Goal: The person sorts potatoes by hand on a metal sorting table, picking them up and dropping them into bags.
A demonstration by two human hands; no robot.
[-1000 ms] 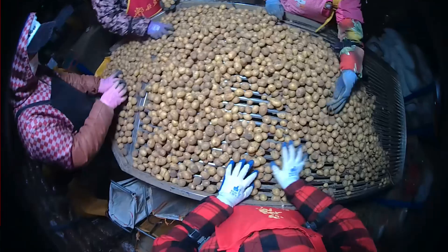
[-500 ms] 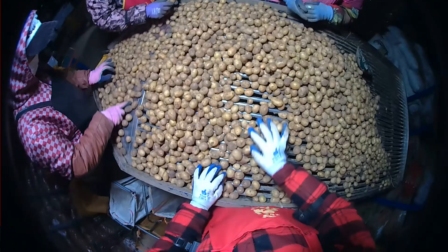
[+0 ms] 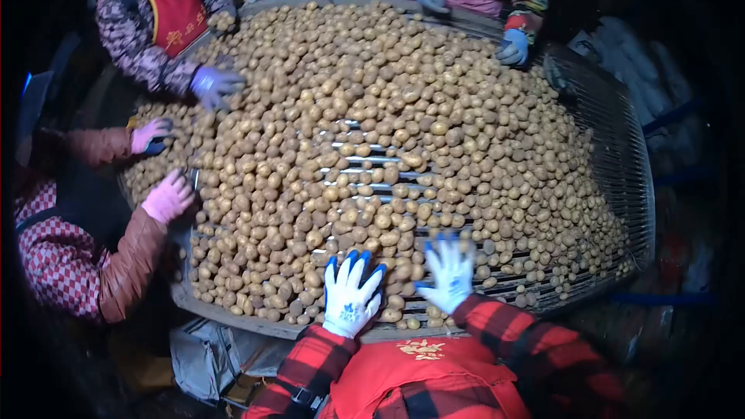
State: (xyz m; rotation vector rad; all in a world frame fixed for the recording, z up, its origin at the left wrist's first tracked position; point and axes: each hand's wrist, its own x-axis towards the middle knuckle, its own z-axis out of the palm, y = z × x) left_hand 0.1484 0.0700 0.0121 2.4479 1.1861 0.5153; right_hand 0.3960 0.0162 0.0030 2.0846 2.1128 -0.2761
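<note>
Potatoes (image 3: 287, 155) cover a large slatted metal table (image 3: 621, 155). My left hand (image 3: 351, 295), in a white glove with blue fingertips, rests on potatoes near the table's front edge, its fingers spread and nothing held. To its right my right hand (image 3: 448, 273), gloved alike, lies over potatoes and slats with fingers apart; its fingertips are blurred and no potato shows in its grasp. Several potatoes lie between the two hands. Bare slats (image 3: 372, 161) show in the middle of the heap.
At the left, a co-worker's pink-gloved hands (image 3: 168, 196) touch the heap's edge. A purple-gloved hand (image 3: 216, 87) reaches in at the back left. Another co-worker's blue-gloved hand (image 3: 512, 47) is at the back edge. Grey bags (image 3: 194, 357) hang below the front left edge.
My right hand has moved back toward the front edge. The whole view has shifted left. The purple-gloved hand has reached further over the heap, and the blue-gloved hands have moved apart.
</note>
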